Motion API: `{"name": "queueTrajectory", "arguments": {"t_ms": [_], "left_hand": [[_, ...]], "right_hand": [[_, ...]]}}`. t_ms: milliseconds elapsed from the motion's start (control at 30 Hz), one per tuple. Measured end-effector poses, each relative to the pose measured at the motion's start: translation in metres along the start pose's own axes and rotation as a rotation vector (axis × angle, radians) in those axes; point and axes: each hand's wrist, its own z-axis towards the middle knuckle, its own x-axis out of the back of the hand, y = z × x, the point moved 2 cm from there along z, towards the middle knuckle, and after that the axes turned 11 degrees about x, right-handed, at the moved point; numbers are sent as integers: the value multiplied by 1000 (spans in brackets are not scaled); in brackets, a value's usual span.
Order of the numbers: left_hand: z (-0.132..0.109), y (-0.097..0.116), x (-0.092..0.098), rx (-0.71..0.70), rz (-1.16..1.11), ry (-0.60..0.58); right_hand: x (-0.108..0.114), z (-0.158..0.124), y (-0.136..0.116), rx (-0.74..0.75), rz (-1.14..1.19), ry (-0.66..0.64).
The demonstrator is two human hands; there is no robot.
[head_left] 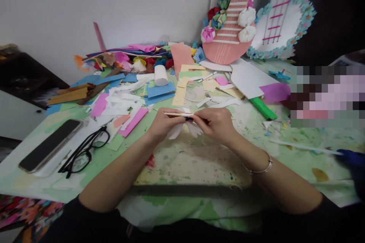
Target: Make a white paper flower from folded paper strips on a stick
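Observation:
Both my hands meet over the near middle of the table. My left hand (165,123) is closed in a pinch around a thin pale stick (173,114), which lies nearly level across the fingers. My right hand (215,123) pinches at the stick's other end, where white material wraps it. Below the fingertips hang white paper petals (195,130), cut into narrow strips and spread downward. A small dark piece (189,119) shows between the thumbs; I cannot tell what it is. The fingers hide where the petals join the stick.
Glasses (85,150) and a phone (51,145) lie at the left. Behind my hands are paper scraps (124,100), a white roll (161,75) and a green roll (264,109). Paper-decorated instrument shapes (228,51) lean at the back. A blurred patch covers the right edge.

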Motion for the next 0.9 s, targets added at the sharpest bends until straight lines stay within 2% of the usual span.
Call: {"name": "queueTrajectory", "arguments": {"t_ms": [900], "left_hand": [[2,-2,1,-4,13,10]], "right_hand": [[1,0,-1,8,-7,2]]}}
